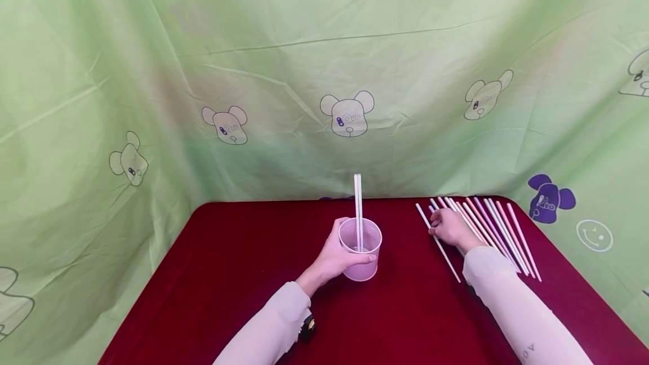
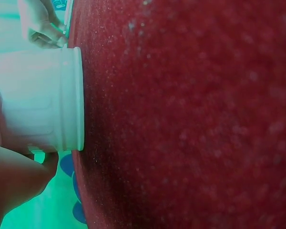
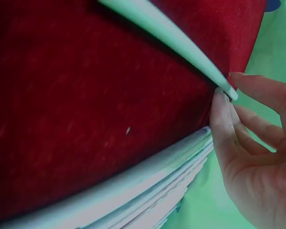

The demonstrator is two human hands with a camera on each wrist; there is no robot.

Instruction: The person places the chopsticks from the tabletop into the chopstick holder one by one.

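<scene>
1. I have the cup point(image 1: 361, 274) at five o'clock in the head view, upright on the red table point(image 1: 243, 275), its mouth facing up.
2. My left hand point(image 1: 338, 255) wraps the cup from its nine o'clock side, grasping it, thumb across the six o'clock front.
3. A pair point(image 1: 357, 201) of pale straws stands in the cup, long axes nearly vertical, tops pointing to twelve o'clock, well above the rim.
4. At three o'clock from the cup, apart from it, one straw point(image 1: 447, 258) lies over the table; its long axis runs from eleven o'clock to five.
5. My right hand point(image 1: 451, 227) pinches that straw between thumb and fingertips; the right wrist view shows this grasp near one end.
6. Just beside it, towards three o'clock, I see a row point(image 1: 490, 224) of white, pink and purple straws, fanned slightly, also pointing roughly eleven to five.
7. Green cloth point(image 1: 284, 61) printed with bears hangs behind, at twelve o'clock.
</scene>
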